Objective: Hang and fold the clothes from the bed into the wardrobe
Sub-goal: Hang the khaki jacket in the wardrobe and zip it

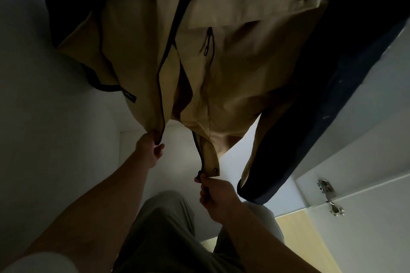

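Observation:
A beige jacket (pixel 233 68) with dark piping and a metal snap button hangs inside the white wardrobe (pixel 55 95), filling the upper half of the view. Its front is open at the bottom. My left hand (pixel 149 147) pinches the lower corner of the left front panel by the zip edge. The lower end of the right front panel, at the zip's bottom, is gripped by my right hand (pixel 214 195). A dark blue garment (pixel 315 117) hangs right beside the jacket.
The white wardrobe door (pixel 366 217) stands open at the right, with a metal hinge (pixel 330 197) on it. Light wooden floor (pixel 304 244) shows below. My legs in grey trousers (pixel 168 232) are at the bottom centre. The wardrobe's white floor lies under the jacket.

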The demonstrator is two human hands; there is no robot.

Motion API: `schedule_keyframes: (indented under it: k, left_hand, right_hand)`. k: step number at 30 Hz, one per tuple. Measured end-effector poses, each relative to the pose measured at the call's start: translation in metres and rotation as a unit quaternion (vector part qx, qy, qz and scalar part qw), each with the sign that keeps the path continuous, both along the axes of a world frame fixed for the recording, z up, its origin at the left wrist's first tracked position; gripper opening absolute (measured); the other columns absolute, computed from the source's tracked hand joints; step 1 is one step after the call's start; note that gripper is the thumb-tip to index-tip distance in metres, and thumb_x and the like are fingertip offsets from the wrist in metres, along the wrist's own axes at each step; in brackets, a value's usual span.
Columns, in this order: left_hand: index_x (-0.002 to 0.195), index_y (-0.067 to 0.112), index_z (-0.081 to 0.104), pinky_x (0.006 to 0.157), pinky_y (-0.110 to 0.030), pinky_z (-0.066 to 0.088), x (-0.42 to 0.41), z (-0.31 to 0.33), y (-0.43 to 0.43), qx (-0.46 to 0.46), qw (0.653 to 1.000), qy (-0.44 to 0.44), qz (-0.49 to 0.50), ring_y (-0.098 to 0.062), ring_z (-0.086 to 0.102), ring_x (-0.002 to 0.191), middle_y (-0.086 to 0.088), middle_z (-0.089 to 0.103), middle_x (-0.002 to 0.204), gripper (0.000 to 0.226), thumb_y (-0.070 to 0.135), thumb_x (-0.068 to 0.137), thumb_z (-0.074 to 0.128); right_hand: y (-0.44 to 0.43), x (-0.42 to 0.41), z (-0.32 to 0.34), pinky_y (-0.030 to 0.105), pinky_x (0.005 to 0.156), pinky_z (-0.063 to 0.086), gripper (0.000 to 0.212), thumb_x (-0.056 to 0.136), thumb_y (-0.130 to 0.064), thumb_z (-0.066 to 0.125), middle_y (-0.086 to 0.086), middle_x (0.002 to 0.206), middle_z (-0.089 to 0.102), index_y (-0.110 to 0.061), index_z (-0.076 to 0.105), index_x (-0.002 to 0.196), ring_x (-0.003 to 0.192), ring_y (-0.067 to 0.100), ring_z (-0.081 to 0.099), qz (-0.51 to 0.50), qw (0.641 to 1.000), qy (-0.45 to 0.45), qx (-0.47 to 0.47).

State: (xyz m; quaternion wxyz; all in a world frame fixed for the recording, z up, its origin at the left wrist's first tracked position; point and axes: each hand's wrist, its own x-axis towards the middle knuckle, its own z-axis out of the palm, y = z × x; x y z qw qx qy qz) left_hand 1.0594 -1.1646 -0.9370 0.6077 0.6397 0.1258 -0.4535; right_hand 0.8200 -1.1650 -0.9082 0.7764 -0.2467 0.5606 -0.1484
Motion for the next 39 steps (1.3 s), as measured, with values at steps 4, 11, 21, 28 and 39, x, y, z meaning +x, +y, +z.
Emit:
schedule_keyframes:
  k: [4, 11, 21, 28, 39]
  left_hand:
    - [0.094, 0.008, 0.062, 0.048, -0.024, 0.040, -0.004, -0.014, 0.013, 0.006, 0.999, -0.009, -0.047, -0.014, 0.049, 0.065, -0.007, 0.058, 0.081, 0.007, 0.008, 0.090, 0.068]
    - [0.102, -0.002, 0.070, 0.067, -0.035, 0.061, -0.050, -0.004, 0.045, -0.115, 0.973, 0.096, -0.175, -0.031, 0.074, 0.085, -0.018, 0.075, 0.097, 0.030, 0.004, 0.073, 0.074]
    - [0.083, 0.009, 0.068, 0.053, -0.019, 0.045, -0.088, 0.018, 0.037, -0.098, 0.949, -0.052, -0.296, -0.006, 0.053, 0.054, 0.000, 0.062, 0.064, 0.011, 0.012, 0.081, 0.078]
    - [0.078, 0.017, 0.079, 0.064, -0.023, 0.054, -0.092, 0.016, 0.043, -0.102, 0.933, -0.151, -0.309, -0.014, 0.069, 0.071, -0.007, 0.074, 0.077, 0.014, 0.021, 0.068, 0.088]
    - [0.084, 0.011, 0.076, 0.064, -0.025, 0.055, -0.097, 0.018, 0.041, -0.019, 0.878, -0.312, -0.363, -0.008, 0.068, 0.063, -0.002, 0.074, 0.069, 0.013, 0.024, 0.083, 0.081]
  right_hand:
    - [-0.001, -0.004, -0.003, 0.026, 0.054, 0.041, 0.018, 0.088, -0.006, 0.071, 0.001, 0.053, 0.051, 0.006, 0.071, 0.102, 0.051, 0.011, 0.044, -0.015, 1.000, 0.009, 0.009]
    - [-0.004, 0.001, -0.009, 0.025, 0.051, 0.035, 0.016, 0.089, -0.004, 0.069, 0.002, 0.052, 0.046, 0.007, 0.070, 0.101, 0.050, 0.013, 0.039, -0.066, 0.998, 0.008, 0.017]
    - [-0.012, -0.009, -0.005, 0.026, 0.052, 0.037, 0.013, 0.090, -0.010, 0.071, 0.001, 0.052, 0.051, 0.003, 0.071, 0.094, 0.051, 0.012, 0.043, -0.081, 0.997, -0.002, 0.008]
    - [-0.009, -0.011, -0.001, 0.026, 0.055, 0.040, 0.016, 0.090, -0.013, 0.072, 0.002, 0.060, 0.053, 0.002, 0.072, 0.095, 0.056, 0.013, 0.045, -0.077, 0.997, -0.007, 0.006]
    - [-0.007, -0.009, 0.006, 0.028, 0.060, 0.040, 0.019, 0.092, -0.013, 0.069, 0.005, 0.067, 0.052, 0.005, 0.071, 0.099, 0.060, 0.014, 0.044, -0.073, 0.997, -0.013, 0.009]
